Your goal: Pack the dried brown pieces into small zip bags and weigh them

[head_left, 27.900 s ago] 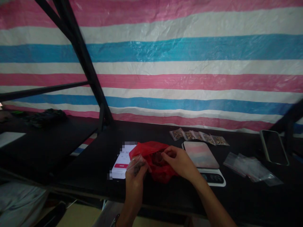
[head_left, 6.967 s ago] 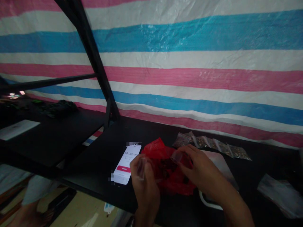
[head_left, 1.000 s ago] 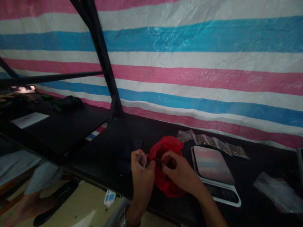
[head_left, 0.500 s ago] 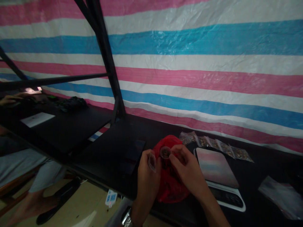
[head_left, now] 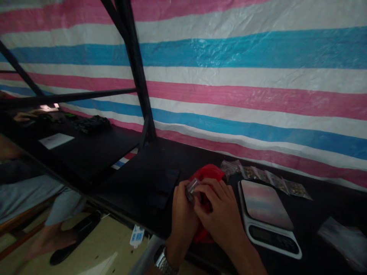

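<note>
My left hand (head_left: pixel 183 212) and my right hand (head_left: pixel 219 214) meet over a red plastic bag (head_left: pixel 208 173) on the black table (head_left: pixel 160 160). Together they pinch a small clear zip bag (head_left: pixel 191 188) at its top edge. The red bag lies mostly hidden under both hands; only its far rim and a bit below my wrists show. What the small bag holds cannot be made out.
A white kitchen scale (head_left: pixel 268 212) stands right of my hands. Several filled small bags (head_left: pixel 266 177) lie in a row behind it. Empty clear bags (head_left: pixel 342 238) lie far right. A dark phone (head_left: pixel 164 187) lies left. Another person (head_left: pixel 25 187) sits at the left table.
My hands have come together and now both pinch the small clear bag, which a moment ago was held open by the left hand. The view has shifted slightly.
</note>
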`<state>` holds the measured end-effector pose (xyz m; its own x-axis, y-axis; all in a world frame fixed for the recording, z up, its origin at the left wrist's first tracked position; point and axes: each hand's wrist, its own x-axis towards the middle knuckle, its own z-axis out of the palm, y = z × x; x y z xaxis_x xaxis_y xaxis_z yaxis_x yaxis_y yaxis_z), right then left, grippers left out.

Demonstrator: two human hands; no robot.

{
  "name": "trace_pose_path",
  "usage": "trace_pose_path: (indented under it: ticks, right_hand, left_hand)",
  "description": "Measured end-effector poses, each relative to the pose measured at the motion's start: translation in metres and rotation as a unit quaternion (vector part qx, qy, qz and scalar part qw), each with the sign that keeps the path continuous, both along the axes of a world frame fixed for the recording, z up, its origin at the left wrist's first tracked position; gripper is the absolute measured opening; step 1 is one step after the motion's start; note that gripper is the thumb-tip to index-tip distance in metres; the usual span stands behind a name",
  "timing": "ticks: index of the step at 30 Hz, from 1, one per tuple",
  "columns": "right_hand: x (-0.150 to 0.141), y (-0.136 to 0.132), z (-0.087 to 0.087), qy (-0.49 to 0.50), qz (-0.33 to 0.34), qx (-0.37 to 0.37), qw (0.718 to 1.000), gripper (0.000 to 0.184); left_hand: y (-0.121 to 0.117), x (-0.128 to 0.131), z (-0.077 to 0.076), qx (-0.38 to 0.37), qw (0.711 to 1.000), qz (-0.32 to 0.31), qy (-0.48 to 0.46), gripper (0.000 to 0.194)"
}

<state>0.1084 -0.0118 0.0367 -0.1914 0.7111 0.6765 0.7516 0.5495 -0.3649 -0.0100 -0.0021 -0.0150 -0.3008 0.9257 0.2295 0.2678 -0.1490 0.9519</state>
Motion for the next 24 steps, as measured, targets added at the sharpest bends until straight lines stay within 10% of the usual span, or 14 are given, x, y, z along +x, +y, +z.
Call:
trace_pose_path:
  ticks: [7, 24]
  right_hand:
    - [0.009, 0.003, -0.001, 0.046, -0.011, 0.030, 0.998, 0.020]
    - [0.035, 0.013, -0.012, -0.094, -0.081, -0.220, 0.968, 0.020]
  left_hand:
    - [-0.001, 0.004, 0.005, 0.021, 0.998, 0.012, -0.053, 0.028]
    - [0.006, 0.005, 0.011, 0.054, 0.998, 0.004, -0.037, 0.011]
